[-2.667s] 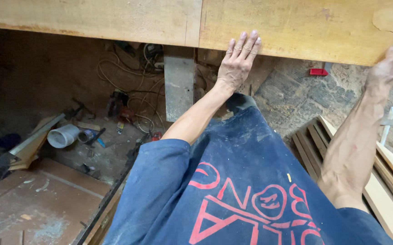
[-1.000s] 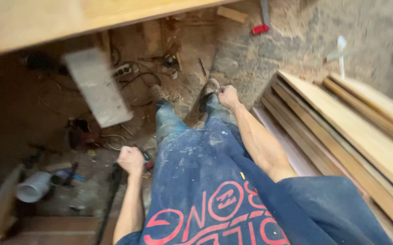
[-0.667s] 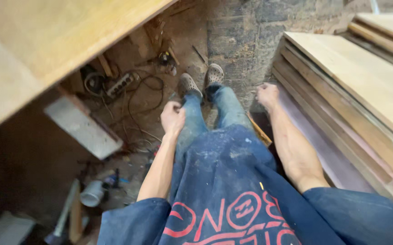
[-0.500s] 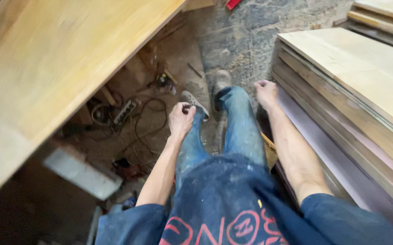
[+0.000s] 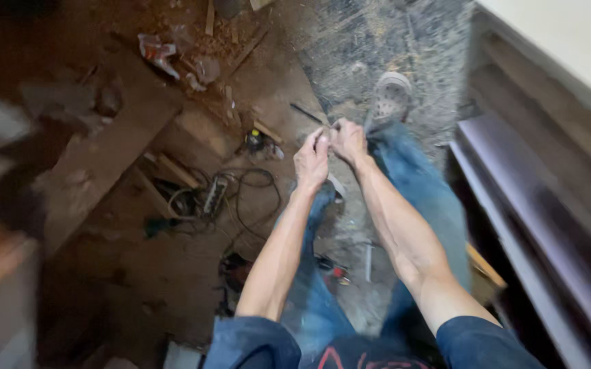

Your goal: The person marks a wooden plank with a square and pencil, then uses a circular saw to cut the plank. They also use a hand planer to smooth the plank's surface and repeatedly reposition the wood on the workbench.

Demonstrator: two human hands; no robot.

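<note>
Both hands meet out front, fingertips together, pinching something tiny between them. It's too small and blurry to say what it is. The left hand (image 5: 311,158) has its fingers curled in with the thumb side toward the right hand (image 5: 348,140), and the two are touching at the fingertips. So the grip on both sides looks clenched on that small bit, but I can't tell for sure what's in it.

Straight under the hands are the jeans (image 5: 418,198), dusty blue. At about 1 o'clock from the hands there's a grey shoe (image 5: 389,99) planted on the floor (image 5: 377,41), which is gritty and covered in sawdust there.

At about 8 o'clock from the hands there's a tangle of black cable (image 5: 251,198) with a power strip (image 5: 213,195) in it. Further out at 9 to 10 o'clock lies a plank (image 5: 97,164), and up at 11 o'clock some crumpled wrappers (image 5: 157,53) and wood scraps.

At 6 o'clock, low between the legs, sits a small red and black tool (image 5: 333,270), blurry.

Off at 3 o'clock a stack of boards (image 5: 548,191) runs along the right edge, the top one pale.
</note>
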